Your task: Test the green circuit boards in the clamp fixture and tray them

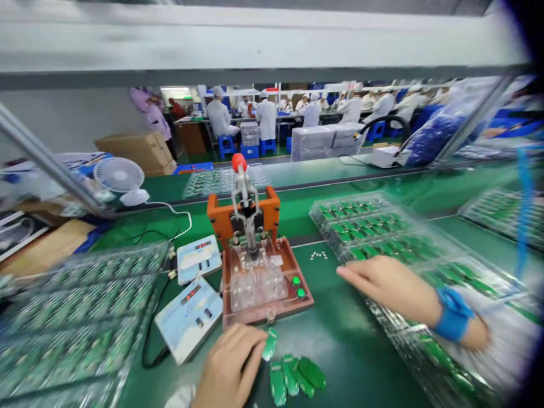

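Observation:
My left hand (229,365) sits at the bottom middle, pinching a small green circuit board (270,344) by its edge, just below the front of a press fixture. The fixture has an orange frame (221,215), a red-knobbed lever (239,162) and a clear plastic cover (255,289) on a brown base. Several loose green boards (293,377) lie beside that hand on the green mat (340,351). My right hand (391,292), with a blue wrist strap (454,314), rests fingers-forward over a clear tray of green boards (361,226), holding nothing visible.
Two white digital meters (199,259) (189,319) stand left of the fixture, beside stacked clear trays of boards (76,323). A few tiny white parts (318,255) lie on the mat. Behind stand a white fan (119,174), cardboard boxes (134,153) and co-workers in white gowns (267,113).

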The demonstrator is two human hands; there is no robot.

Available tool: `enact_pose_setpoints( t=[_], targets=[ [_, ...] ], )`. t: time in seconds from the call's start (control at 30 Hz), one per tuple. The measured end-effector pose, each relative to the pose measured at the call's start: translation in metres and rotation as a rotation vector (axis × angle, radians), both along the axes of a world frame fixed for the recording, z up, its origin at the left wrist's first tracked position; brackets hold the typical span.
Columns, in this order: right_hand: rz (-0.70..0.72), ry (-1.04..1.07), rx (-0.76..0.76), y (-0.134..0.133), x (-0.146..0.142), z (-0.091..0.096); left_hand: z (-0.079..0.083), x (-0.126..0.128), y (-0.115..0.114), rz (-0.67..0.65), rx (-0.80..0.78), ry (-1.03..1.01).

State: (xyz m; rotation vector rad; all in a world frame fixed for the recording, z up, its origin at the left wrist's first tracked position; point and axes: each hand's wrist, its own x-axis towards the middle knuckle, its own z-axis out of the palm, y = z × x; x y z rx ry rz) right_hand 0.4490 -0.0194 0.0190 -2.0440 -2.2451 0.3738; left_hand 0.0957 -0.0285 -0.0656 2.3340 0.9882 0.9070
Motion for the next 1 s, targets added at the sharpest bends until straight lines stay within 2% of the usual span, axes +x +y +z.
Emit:
enact_pose_setpoints(
  t=[0.07, 0.13, 0.2, 0.3, 0.5, 0.77, 1.0],
  targets=[
    [0.174, 0.014, -0.075, -0.032, -0.035, -0.011, -0.005, -0.005, 0.003, -0.018, 0.022, 0.037],
    [0.312, 0.073, -0.122, -0.051, -0.06, -0.025, -0.008, -0.007, 0.003, -0.071, 0.039, 0.097],
    [0.459, 0.168, -0.144, -0.057, -0.074, -0.041, -0.011, -0.006, 0.001, -0.146, 0.057, 0.169],
    [0.639, 0.318, -0.204, -0.051, -0.078, -0.057, -0.015, -0.002, -0.002, -0.24, 0.082, 0.301],
    [0.675, 0.407, -0.341, -0.037, -0.071, -0.068, -0.018, -0.002, -0.002, -0.284, 0.028, 0.429],
    [0.687, 0.457, -0.307, -0.033, -0.07, -0.08, -0.017, -0.008, 0.004, -0.246, -0.084, 0.4],
    [0.708, 0.445, -0.312, -0.034, -0.07, -0.077, -0.02, -0.01, -0.001, -0.197, -0.042, 0.373]
  ],
)
